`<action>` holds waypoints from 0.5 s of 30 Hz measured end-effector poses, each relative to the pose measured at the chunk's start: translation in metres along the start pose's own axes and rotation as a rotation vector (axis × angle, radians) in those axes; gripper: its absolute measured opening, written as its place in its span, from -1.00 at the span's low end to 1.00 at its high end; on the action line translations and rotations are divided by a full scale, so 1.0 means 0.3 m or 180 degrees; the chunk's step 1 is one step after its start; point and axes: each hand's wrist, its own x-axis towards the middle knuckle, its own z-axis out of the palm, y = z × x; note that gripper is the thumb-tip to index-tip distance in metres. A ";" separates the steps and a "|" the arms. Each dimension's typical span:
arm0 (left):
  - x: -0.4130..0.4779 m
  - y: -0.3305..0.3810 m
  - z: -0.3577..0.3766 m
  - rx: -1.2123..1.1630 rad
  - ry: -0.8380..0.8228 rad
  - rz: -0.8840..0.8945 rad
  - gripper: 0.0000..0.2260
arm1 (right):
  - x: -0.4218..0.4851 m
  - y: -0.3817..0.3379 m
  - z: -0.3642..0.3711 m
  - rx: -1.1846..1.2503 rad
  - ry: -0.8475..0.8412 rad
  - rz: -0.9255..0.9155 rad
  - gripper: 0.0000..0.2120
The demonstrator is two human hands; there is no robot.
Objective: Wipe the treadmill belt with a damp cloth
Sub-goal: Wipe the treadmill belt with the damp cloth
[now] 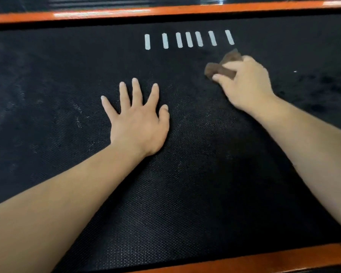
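Note:
The black textured treadmill belt (pixel 185 194) fills the view. My left hand (pixel 138 119) lies flat on the belt near the middle, fingers spread and straight. My right hand (pixel 246 81) grips a bunched brown cloth (pixel 222 66) and holds it against the belt at the upper right, just below a row of several white stripes (pixel 189 39). Part of the cloth is hidden under my fingers. The belt looks darker and wet to the right of the cloth and dusty grey at the left.
An orange side rail (pixel 165 10) runs along the far edge of the belt and another orange rail (pixel 283 257) along the near edge. A small white speck (pixel 295 71) lies on the belt at the right.

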 end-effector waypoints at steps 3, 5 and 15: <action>-0.002 -0.001 -0.001 -0.0013 0.0013 -0.0017 -0.42 | -0.062 -0.076 0.033 0.0177 -0.0160 -0.0187 -0.73; -0.004 -0.002 0.000 0.0000 0.0053 -0.0012 -0.42 | -0.188 -0.134 0.022 0.0614 -0.0337 -0.0713 -0.72; -0.002 0.001 -0.008 -0.0026 0.0050 -0.0009 -0.42 | 0.072 -0.053 0.075 0.0213 -0.0204 -0.0348 -0.69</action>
